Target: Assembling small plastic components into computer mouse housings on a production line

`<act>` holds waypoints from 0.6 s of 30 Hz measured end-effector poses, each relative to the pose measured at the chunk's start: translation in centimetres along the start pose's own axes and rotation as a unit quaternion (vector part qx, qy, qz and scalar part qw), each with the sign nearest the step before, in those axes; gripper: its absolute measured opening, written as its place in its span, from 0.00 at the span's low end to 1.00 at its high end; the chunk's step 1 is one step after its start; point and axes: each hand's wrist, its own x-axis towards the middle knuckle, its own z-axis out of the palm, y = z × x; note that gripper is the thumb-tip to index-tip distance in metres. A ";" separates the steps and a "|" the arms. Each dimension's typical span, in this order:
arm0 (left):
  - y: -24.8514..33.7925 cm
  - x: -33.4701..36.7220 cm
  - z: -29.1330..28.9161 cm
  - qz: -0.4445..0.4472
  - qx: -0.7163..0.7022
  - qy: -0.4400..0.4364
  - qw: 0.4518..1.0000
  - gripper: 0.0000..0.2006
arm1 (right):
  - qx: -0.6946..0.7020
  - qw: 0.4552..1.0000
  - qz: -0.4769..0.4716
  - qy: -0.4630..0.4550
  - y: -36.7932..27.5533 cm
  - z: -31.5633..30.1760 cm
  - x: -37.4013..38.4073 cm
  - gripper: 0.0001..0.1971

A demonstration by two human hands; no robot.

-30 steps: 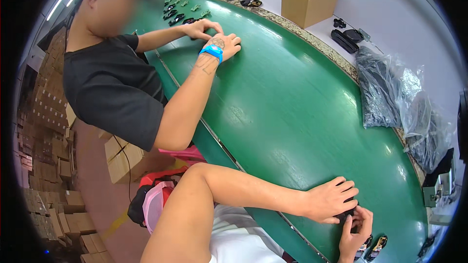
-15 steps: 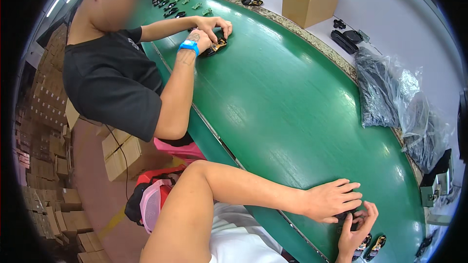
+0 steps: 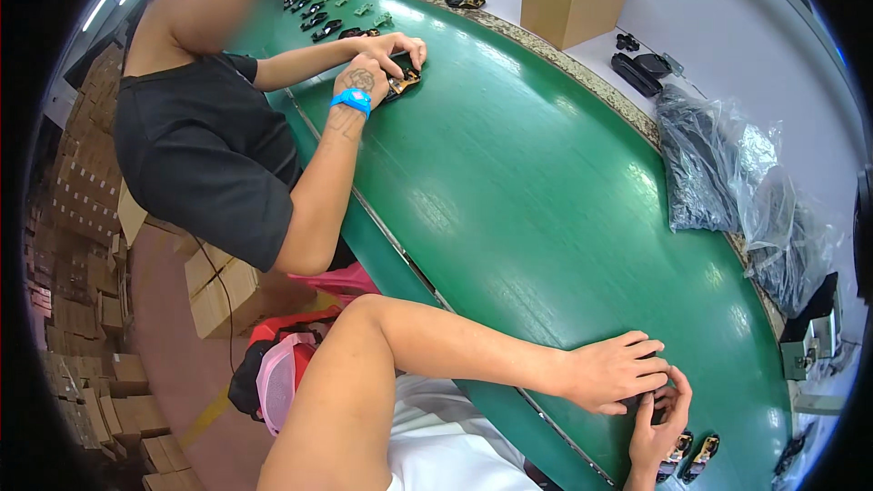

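At the lower right of the green work surface, my left hand (image 3: 614, 371) reaches over a small black part (image 3: 634, 401), its fingers spread across the top and its thumb along the near side. My right hand (image 3: 662, 423) curls its fingers and thumb round the other side of the same part. Most of the part is hidden under my fingers, so its exact kind cannot be made out. Just right of my right wrist lie two black housings with copper-coloured insides, one partly covered (image 3: 675, 455) and one in plain sight (image 3: 700, 456).
A co-worker in a black shirt (image 3: 200, 155) handles a similar housing (image 3: 402, 84) at the upper left. Small black and green parts (image 3: 332, 23) lie beyond. Along the far ledge stand a cardboard box (image 3: 573, 5) and clear bags of dark parts (image 3: 700, 164). Cartons (image 3: 227, 286) sit on the floor.
My right hand has drawn slightly closer to my left, its fingertips now meeting the left fingers over the black part. The co-worker's hands have shifted a little.
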 end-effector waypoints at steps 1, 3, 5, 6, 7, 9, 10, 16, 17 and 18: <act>0.1 0.0 -0.1 0.000 0.000 0.000 1.000 0.37 | 0.023 1.000 0.009 -0.001 0.3 0.1 -0.1 0.24; 0.2 0.1 -0.2 -0.005 -0.002 0.006 1.000 0.36 | 0.046 0.999 0.018 -0.002 0.4 0.1 -0.1 0.24; 0.1 0.1 -0.1 -0.004 -0.002 0.008 1.000 0.36 | 0.060 0.998 0.016 -0.003 0.4 0.1 -0.1 0.23; 0.1 0.0 -0.1 -0.003 -0.003 0.011 1.000 0.36 | 0.060 0.998 0.016 -0.003 0.5 0.1 -0.2 0.23; 0.2 0.0 -0.1 -0.003 -0.003 0.010 1.000 0.36 | 0.069 0.997 0.019 -0.004 0.6 0.1 -0.2 0.24; 0.2 0.0 -0.1 -0.009 0.006 0.013 1.000 0.36 | 0.077 0.997 0.021 -0.006 0.8 0.1 -0.3 0.25; 0.2 -0.1 -0.1 -0.010 0.006 0.013 1.000 0.36 | 0.080 0.997 0.021 -0.006 0.9 0.1 -0.3 0.25; 0.1 -0.1 0.0 -0.011 0.015 0.016 1.000 0.36 | 0.073 0.997 0.001 0.015 -0.1 0.4 -0.2 0.26; 0.1 0.0 0.0 -0.011 0.012 0.018 1.000 0.36 | 0.066 0.997 -0.008 0.024 -0.2 0.4 -0.1 0.26; 0.1 0.0 0.1 -0.011 0.009 0.019 1.000 0.36 | 0.066 0.998 -0.008 0.024 -0.3 0.4 -0.1 0.26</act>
